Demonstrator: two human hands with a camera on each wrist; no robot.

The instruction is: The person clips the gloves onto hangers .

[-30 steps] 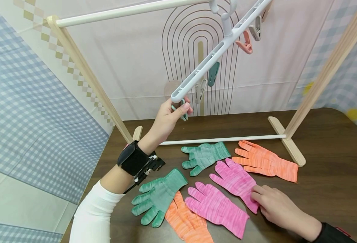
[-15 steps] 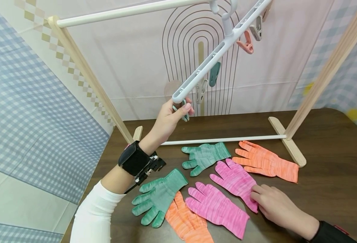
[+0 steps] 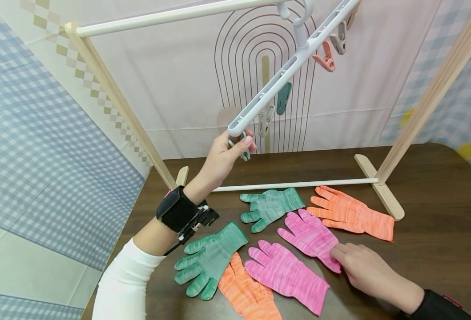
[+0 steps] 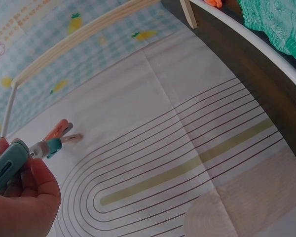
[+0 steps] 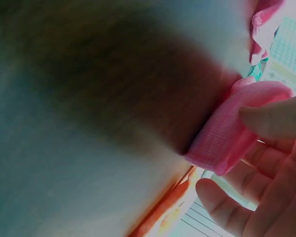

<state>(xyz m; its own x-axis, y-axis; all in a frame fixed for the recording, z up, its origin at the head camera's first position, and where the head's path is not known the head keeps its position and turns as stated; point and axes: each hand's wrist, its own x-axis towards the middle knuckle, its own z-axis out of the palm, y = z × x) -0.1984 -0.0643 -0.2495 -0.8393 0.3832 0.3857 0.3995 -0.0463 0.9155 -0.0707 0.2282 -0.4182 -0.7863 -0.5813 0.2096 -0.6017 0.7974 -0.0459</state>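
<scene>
Left hand [image 3: 224, 153], raised above the worktop [image 3: 439, 209], pinches a teal clip [image 3: 243, 149] between thumb and curled fingers at the low end of the white clip hanger [image 3: 287, 73]; the left-wrist view shows the same teal clip [image 4: 7, 165] pressed in the hand [image 4: 19, 202]. Over the last second this hand and the tilted hanger have stayed almost exactly where they were.

Right hand [image 3: 369, 271] rests on the worktop at the cuff of the upper pink glove [image 3: 309, 238]. Compared with a second ago its fingertips have closed a little further onto the cuff; the right-wrist view shows the pink cuff [image 5: 237, 126] now folded up between thumb and fingers [image 5: 266, 121], so the glove appears to be pinched and starting to lift, while the clip is held ready for it.

The other gloves lie flat and unmoved: lower pink glove [image 3: 287, 275], two green gloves [image 3: 209, 260] [image 3: 271, 204], and two orange gloves [image 3: 355, 213] [image 3: 247, 293]. The hanger hooks over the white top rail [image 3: 171, 15] of the wooden rack [image 3: 115, 98].

Hard to make out: whether the teal clip's mouth is squeezed apart cannot be told. The right-wrist view is blurred and largely filled by the dark worktop. The hanger's upper end and the lower orange glove are cut off by the frame edges.
</scene>
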